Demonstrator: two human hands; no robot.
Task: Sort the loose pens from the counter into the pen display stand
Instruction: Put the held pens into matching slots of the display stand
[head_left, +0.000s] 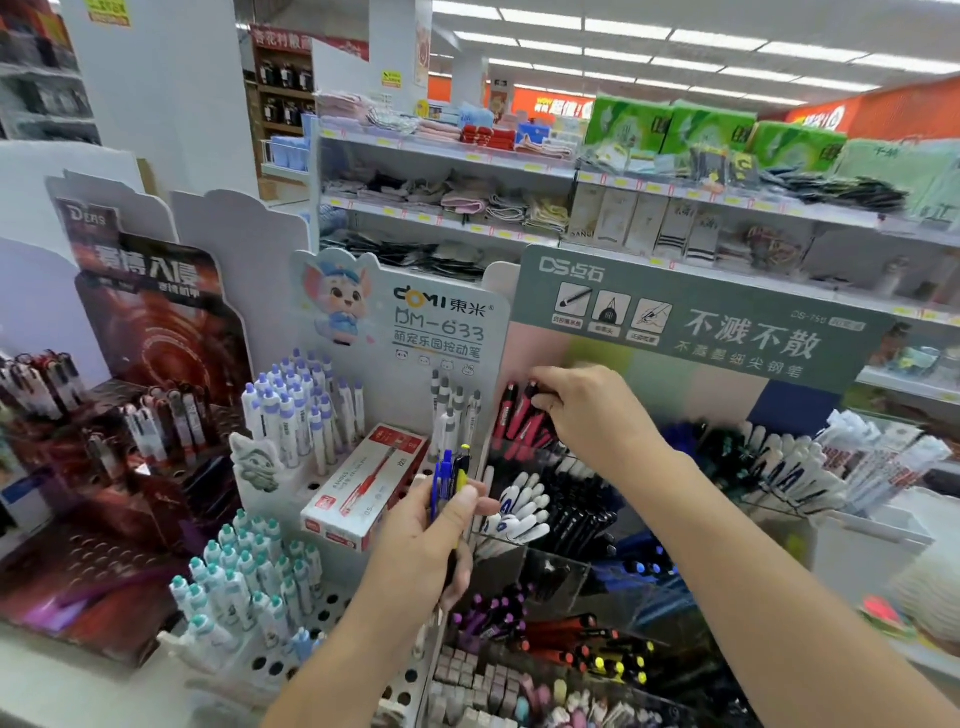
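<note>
Mid-frame, the right hand pinches a red-and-black pen at the back compartment of the clear pen display stand, which should go in upright among its like, while the left hand below grips the remaining blue and yellow-tipped pens.

Upright red pens crowd the stand's top pocket, the green header card close behind them.

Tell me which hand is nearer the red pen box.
Left. The left hand, gripping a bunch of pens, sits just right of the red pen box, almost touching it. The right hand is farther right and higher, at the red pens.
</note>
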